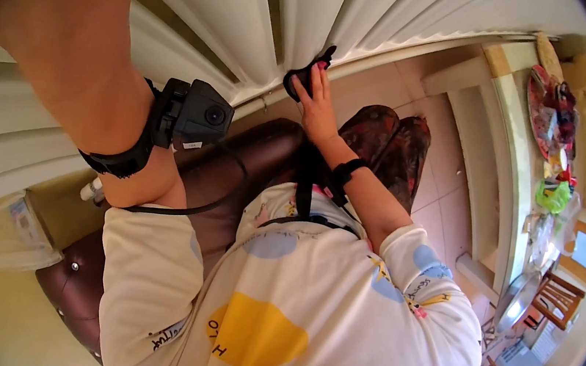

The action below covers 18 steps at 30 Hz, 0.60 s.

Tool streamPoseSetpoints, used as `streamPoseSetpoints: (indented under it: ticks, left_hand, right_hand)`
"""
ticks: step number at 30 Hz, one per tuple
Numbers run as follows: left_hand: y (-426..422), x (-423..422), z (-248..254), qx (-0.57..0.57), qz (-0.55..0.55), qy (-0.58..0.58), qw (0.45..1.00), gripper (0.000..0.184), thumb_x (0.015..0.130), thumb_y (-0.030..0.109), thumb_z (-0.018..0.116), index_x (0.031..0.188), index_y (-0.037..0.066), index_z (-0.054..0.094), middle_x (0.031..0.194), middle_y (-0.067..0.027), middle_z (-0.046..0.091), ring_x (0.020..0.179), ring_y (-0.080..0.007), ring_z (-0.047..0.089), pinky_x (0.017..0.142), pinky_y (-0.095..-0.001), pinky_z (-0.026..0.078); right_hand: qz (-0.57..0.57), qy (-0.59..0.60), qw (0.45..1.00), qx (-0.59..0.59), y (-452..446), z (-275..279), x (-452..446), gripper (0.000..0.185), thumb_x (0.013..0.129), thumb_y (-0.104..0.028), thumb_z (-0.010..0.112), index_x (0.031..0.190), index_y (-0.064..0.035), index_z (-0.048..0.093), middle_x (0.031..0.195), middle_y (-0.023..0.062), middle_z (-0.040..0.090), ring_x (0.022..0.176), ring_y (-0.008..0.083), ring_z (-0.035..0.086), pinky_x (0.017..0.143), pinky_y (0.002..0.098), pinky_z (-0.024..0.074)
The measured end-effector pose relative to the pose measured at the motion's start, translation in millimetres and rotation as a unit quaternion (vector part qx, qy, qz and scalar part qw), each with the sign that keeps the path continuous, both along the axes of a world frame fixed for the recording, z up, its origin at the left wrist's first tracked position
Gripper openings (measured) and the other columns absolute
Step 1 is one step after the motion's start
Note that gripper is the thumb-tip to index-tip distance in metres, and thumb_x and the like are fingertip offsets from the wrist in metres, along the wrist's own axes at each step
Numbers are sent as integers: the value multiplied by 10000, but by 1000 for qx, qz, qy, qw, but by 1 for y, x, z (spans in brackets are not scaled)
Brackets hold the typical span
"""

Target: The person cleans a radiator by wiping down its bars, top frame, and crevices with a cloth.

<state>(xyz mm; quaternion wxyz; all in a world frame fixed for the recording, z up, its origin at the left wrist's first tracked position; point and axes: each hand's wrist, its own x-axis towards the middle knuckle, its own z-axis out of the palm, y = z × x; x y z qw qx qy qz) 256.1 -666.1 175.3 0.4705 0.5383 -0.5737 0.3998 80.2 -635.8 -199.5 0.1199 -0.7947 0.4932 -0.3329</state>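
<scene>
My right hand reaches forward with its fingers pressed round a small black object with a bit of pink. I cannot make out its exact kind. That object is close to the lower end of a ribbed white radiator. On the left, my left forearm is raised across the radiator, and its hand lies outside the view. A black camera device is strapped to that arm, with a cable running from it. A black band circles my right wrist.
A brown padded leather seat is beside and under me. On the left hangs a clear plastic bag. To the right stands a long pale table holding a red tray, a green bag and a metal basin. Beyond is a wooden chair.
</scene>
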Motion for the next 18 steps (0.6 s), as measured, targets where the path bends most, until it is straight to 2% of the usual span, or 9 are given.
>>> streamPoseSetpoints:
  ticks: [4,6,7,9,10,12,13,17,18]
  left_hand:
    - [1,-1,0,-4,0,-1,1000,356,827,370,543,1066,118,622,995,-66,630,856,-227,587,740,-314,440]
    - [3,-3,1,-4,0,-3,1000,352,826,362,547,1065,115,620,996,-69,629,857,-230,585,742,-316,439]
    - [2,-5,3,-7,-2,-5,1000,350,825,358,550,1065,113,619,996,-70,628,857,-232,585,742,-317,438]
    - [3,-6,4,-10,-4,-4,1000,347,824,350,554,1065,109,618,997,-73,626,858,-235,583,744,-319,437]
    - [3,-7,4,-12,-5,-4,1000,345,824,347,556,1065,108,617,997,-74,626,858,-237,582,744,-320,437]
    - [3,-6,3,-14,-5,-4,1000,342,823,339,560,1065,104,615,997,-77,624,858,-240,580,746,-322,436]
    - [2,-6,4,-15,-3,-4,1000,340,822,335,562,1065,102,615,998,-78,623,859,-242,580,746,-323,435]
    - [2,-8,3,-13,-10,-1,1000,334,820,319,570,1064,95,611,998,-84,620,860,-248,576,749,-327,433]
    - [2,-9,2,-14,-10,0,1000,333,819,315,572,1064,94,611,999,-85,620,860,-250,576,750,-328,433]
  right_hand:
    - [-21,3,999,-27,-6,15,-1,525,671,101,549,1146,-113,609,1389,190,322,1266,402,316,1009,434,370]
    - [-47,38,998,34,-11,28,-2,416,645,62,604,1027,-92,659,1300,199,407,1120,369,459,927,414,435]
    - [-50,37,998,30,-17,28,-1,416,645,62,604,1027,-92,659,1300,199,407,1120,369,459,927,414,435]
    - [-99,-126,971,176,-31,26,1,339,635,37,636,949,-83,673,1228,174,462,946,309,559,841,382,482]
    - [-98,-125,972,175,-31,41,2,339,635,37,636,949,-83,673,1228,174,462,946,309,559,841,382,482]
    - [-109,-223,952,177,-30,78,3,282,652,22,634,911,-83,672,1159,142,489,772,252,577,758,344,496]
    - [-104,-268,947,146,-28,96,3,274,673,31,615,912,-93,664,1129,113,496,737,200,555,716,306,482]
    - [-84,-278,954,-70,-26,193,1,289,710,34,590,959,-102,645,1128,100,493,663,143,505,637,264,453]
    - [-74,-292,950,-82,-25,213,-1,323,713,34,577,1000,-99,639,1158,128,475,823,225,550,735,345,470]
